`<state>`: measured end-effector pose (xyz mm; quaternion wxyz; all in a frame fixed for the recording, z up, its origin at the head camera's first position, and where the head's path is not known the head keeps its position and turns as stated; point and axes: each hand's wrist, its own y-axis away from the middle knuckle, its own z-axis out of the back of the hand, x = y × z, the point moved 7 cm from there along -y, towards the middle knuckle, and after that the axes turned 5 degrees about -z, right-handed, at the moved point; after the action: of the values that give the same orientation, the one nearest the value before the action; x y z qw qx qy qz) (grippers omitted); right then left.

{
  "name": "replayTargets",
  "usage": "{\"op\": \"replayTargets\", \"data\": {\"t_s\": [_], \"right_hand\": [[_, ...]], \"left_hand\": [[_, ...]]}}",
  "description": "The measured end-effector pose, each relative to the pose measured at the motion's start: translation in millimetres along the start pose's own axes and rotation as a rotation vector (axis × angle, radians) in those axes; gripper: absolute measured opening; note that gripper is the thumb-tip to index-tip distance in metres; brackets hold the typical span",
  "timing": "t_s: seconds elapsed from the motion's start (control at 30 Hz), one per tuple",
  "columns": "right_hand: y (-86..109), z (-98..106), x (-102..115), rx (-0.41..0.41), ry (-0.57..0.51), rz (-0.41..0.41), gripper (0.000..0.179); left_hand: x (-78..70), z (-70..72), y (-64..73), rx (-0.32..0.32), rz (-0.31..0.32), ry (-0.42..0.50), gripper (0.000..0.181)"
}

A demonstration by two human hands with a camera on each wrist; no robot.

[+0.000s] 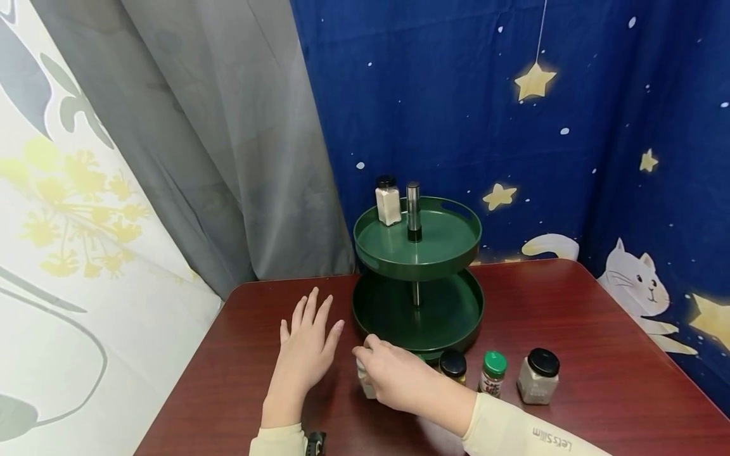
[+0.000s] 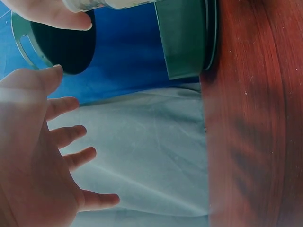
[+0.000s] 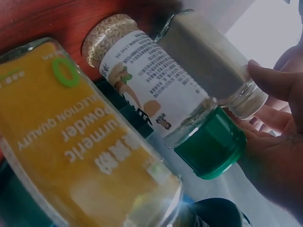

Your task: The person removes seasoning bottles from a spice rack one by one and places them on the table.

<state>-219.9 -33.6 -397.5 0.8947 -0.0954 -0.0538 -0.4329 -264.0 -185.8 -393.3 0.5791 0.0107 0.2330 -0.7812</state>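
My right hand (image 1: 399, 377) grips the neck end of a clear spice jar of pale powder (image 3: 203, 56), which stands in front of the green stand. Thumb and fingers are on opposite sides of it. Beside it in the right wrist view is a green-capped jar of sesame seeds (image 3: 151, 85), largely hidden by my hand in the head view. Closest to that camera is a turmeric powder jar (image 3: 85, 142), black-lidded in the head view. My left hand (image 1: 308, 348) hovers over the table left of the stand, fingers spread and holding nothing.
A two-tier green turntable stand (image 1: 419, 272) is at the back of the red-brown table (image 1: 228, 380). Its upper tier bears a black-lidded jar (image 1: 389, 206) beside the metal post. Another green-lidded jar (image 1: 493, 373) and a black-lidded square jar (image 1: 538, 380) stand to the right.
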Motion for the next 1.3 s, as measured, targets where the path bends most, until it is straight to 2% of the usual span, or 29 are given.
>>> {"op": "replayTargets", "data": {"t_s": [0.3, 0.47, 0.63, 0.8, 1.07, 1.3], "right_hand": [[0.3, -1, 0, -0.019, 0.044, -0.003, 0.041], [1.3, 1, 0, -0.006, 0.069, -0.013, 0.041], [2.7, 14, 1, -0.001, 0.065, -0.011, 0.047], [1.3, 33, -2, 0.015, 0.039, -0.054, 0.052], [3.0, 37, -6, -0.004, 0.068, -0.052, 0.050], [2.2, 45, -12, -0.033, 0.047, -0.056, 0.049]], "left_hand": [[-1.8, 0.6, 0.2, -0.028, -0.019, -0.002, 0.062], [-2.2, 0.7, -0.7, -0.016, -0.013, -0.006, 0.063], [-3.6, 1.5, -0.5, -0.015, -0.015, -0.009, 0.063], [-3.4, 0.8, -1.2, -0.012, -0.014, -0.011, 0.064], [-1.5, -0.7, -2.6, 0.004, -0.006, -0.011, 0.064], [-2.0, -0.2, -4.5, 0.006, -0.012, -0.011, 0.065]]}}
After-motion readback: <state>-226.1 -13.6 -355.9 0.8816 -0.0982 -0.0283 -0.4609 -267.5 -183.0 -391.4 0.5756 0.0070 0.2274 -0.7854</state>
